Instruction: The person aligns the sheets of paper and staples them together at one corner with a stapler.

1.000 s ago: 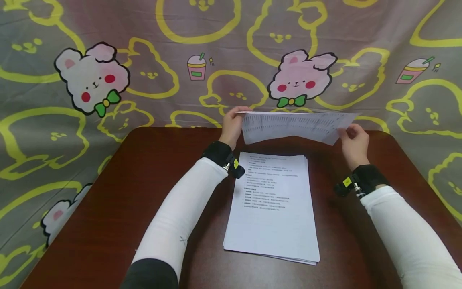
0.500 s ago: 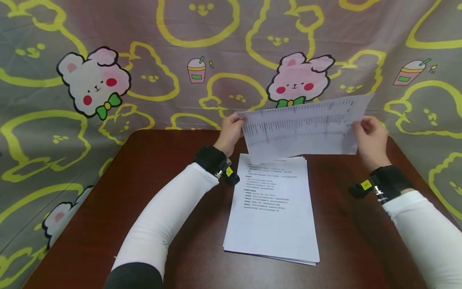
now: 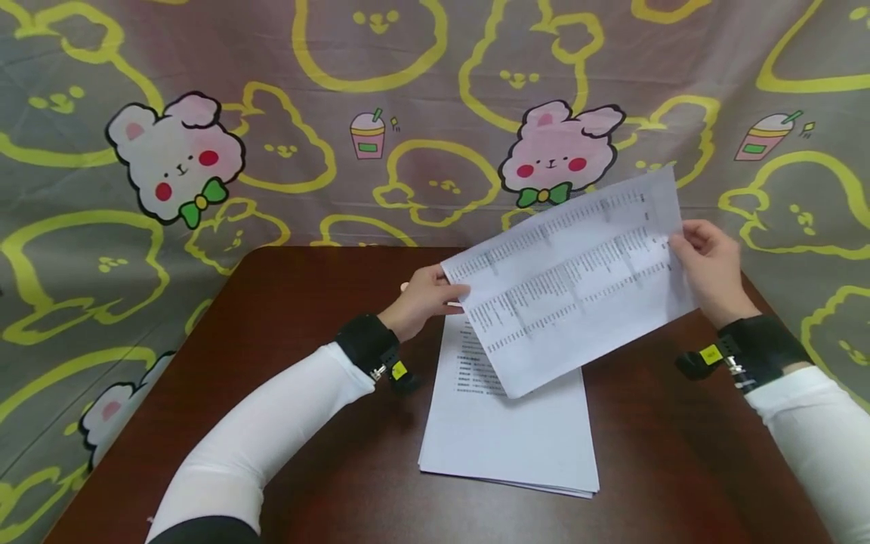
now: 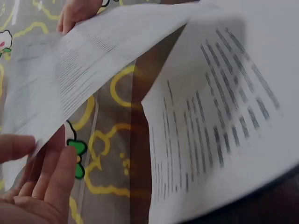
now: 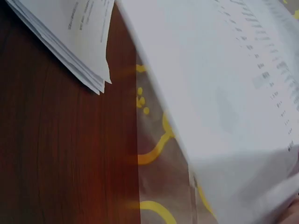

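Paper stack (image 3: 510, 446): lies flat on the dark red-brown wooden surface (image 3: 319, 461), printed text on the upper part of its top page, edges slightly out of line.
Printed sheet (image 3: 571, 279): held up over the far part of the paper stack and reaching past it to the right, tilted with its right end higher; the columns of print run sideways, and a gap shows between it and the stack in the left wrist view.
Left hand (image 3: 424, 301): at the far left corner of the stack; grip clamped on the sheet's left corner, thumb and fingers on opposite faces.
Right hand (image 3: 714, 268): beyond the stack's right side and raised; grip clamped on the sheet's right edge, thumb on the near face.
White sleeves (image 3: 251, 431): one on each forearm, to either side of the stack.
Black wristbands (image 3: 367, 344): one on each wrist, left and right of the stack, each bearing a small camera (image 3: 404, 375) with a yellow label.
Cartoon-print cloth (image 3: 435, 83): hangs behind the stack, with yellow outlines, rabbit heads (image 3: 178, 162) and drink cups (image 3: 368, 136).
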{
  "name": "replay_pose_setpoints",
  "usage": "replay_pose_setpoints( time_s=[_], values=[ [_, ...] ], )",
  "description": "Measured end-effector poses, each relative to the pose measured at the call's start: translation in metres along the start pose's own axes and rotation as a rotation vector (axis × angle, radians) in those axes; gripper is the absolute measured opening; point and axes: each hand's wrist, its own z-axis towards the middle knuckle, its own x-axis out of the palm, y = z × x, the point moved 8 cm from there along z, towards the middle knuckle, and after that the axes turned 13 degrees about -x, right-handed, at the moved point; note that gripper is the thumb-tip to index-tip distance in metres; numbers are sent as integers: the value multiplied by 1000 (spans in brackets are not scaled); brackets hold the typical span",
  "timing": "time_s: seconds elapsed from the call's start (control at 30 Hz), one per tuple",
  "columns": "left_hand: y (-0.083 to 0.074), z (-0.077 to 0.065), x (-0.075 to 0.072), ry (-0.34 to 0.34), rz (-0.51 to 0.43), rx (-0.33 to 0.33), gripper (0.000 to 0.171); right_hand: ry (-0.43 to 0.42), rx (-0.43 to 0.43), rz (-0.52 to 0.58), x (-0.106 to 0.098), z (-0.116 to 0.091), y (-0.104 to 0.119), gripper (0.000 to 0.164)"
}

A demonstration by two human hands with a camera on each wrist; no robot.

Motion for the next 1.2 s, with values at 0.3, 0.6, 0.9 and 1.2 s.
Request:
replay_pose_setpoints(
  time_s=[0.3,0.6,0.9,1.2],
  values=[
    [9,-7,-5,130,327,-12,31,218,-16,-16,31,-9,0,43],
    [27,-14,18,258,488,-31,26,403,-47,33,78,-23,10,37],
    [44,-18,14,307,457,-32,24,517,16,23,97,-33,1,37],
    [59,-17,-1,267,296,-68,30,497,195,173,88,-38,-25,64]
  ],
)
